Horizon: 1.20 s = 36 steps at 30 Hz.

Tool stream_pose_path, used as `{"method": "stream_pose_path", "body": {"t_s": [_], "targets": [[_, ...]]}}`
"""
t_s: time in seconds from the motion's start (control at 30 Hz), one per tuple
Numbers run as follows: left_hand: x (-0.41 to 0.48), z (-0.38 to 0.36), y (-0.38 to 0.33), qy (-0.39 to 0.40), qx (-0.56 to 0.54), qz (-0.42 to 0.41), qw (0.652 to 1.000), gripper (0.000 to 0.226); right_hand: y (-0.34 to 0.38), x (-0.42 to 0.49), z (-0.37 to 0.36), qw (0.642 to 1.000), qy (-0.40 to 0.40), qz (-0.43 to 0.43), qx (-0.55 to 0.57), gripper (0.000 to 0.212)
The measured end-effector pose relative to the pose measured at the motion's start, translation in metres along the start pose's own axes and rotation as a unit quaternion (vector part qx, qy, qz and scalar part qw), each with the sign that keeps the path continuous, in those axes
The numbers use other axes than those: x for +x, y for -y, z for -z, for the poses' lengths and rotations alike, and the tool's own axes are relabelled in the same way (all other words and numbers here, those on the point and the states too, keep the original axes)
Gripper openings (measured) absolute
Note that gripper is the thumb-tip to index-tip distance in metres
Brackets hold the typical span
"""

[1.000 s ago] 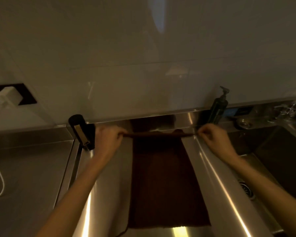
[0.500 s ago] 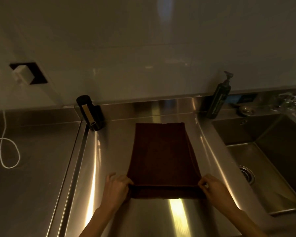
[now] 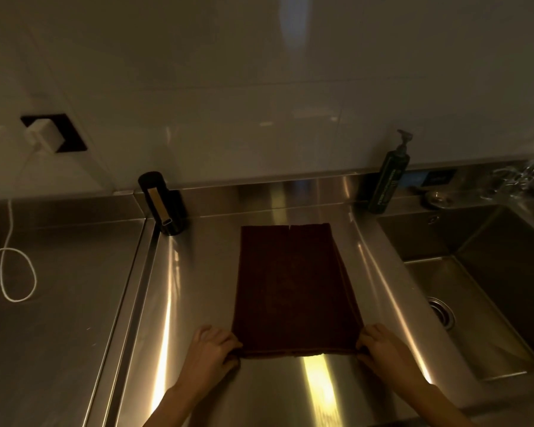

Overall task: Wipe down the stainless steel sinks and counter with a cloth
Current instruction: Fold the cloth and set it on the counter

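Left grip (image 3: 211, 352) pinched the near-left corner of the dark brown folded rectangular cloth (image 3: 290, 288); right grip (image 3: 383, 349) pinched the near-right corner, with fingers curled over the hem. We noted the cloth lying flat on the stainless steel desk (image 3: 198, 288), beside the deep steel sink basin (image 3: 506, 272). We judged the step to be wiping the desk, early in the task. The next move calls for even downward pressure and a straight drag without bunching the fold.

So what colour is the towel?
Dark brown, plain, no pattern: the cloth shows best in the head view.
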<state>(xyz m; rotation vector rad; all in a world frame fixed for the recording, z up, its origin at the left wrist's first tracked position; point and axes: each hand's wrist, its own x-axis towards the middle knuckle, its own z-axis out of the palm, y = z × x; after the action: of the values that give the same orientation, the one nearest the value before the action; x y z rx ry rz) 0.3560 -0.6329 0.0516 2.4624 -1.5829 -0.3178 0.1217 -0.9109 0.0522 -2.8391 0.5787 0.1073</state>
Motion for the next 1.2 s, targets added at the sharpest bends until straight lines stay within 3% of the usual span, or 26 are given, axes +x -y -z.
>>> {"method": "stream_pose_path", "body": {"t_s": [0.1,0.17,0.23,0.27,0.33,0.4,0.5,0.6,0.73,0.83,1.0,1.07,1.2], "targets": [[0.001,-0.002,0.002,0.013,0.043,-0.021,0.999,0.045,-0.001,0.006,0.004,0.999,0.008,0.01,-0.035,0.048],[0.002,0.001,0.0,-0.011,0.055,-0.03,0.998,0.033,-0.001,0.01,0.005,0.998,0.018,0.018,-0.057,0.046],[0.004,0.003,-0.001,-0.037,0.073,-0.045,0.996,0.008,-0.002,0.013,0.006,0.998,0.011,0.022,-0.065,0.042],[0.004,0.004,-0.004,-0.032,0.08,-0.041,0.995,0.015,-0.001,0.015,0.009,0.997,0.007,0.036,-0.075,0.036],[0.005,0.006,-0.011,-0.022,0.085,-0.037,0.995,0.02,-0.002,0.017,0.015,0.996,0.04,0.049,-0.064,0.017],[0.004,0.013,-0.018,-0.008,0.071,-0.023,0.997,0.004,-0.003,0.018,0.025,0.991,0.13,0.038,-0.017,0.018],[0.001,0.023,-0.019,0.131,0.031,0.023,0.991,0.016,0.004,0.019,0.048,0.95,0.284,0.002,0.132,0.022],[-0.008,0.023,-0.016,0.293,-0.004,0.018,0.956,0.022,0.012,0.015,0.062,0.899,0.41,0.021,0.152,0.027],[-0.015,0.035,-0.016,0.335,-0.115,0.004,0.935,0.022,0.014,0.015,0.077,0.863,0.477,0.025,0.164,0.014],[-0.001,0.059,-0.002,0.325,-0.226,0.012,0.918,0.022,0.011,0.024,0.101,0.855,0.463,0.013,0.231,0.023],[0.071,0.103,0.027,0.216,-0.226,0.025,0.95,0.015,-0.011,0.074,0.127,0.899,0.338,-0.012,0.278,0.017],[0.107,0.11,0.036,0.177,-0.209,0.046,0.961,0.017,-0.024,0.102,0.128,0.926,0.284,-0.044,0.247,0.009],[0.169,0.099,0.05,0.124,-0.168,0.108,0.972,0.02,-0.038,0.147,0.117,0.965,0.19,-0.094,0.158,0.017]]}}
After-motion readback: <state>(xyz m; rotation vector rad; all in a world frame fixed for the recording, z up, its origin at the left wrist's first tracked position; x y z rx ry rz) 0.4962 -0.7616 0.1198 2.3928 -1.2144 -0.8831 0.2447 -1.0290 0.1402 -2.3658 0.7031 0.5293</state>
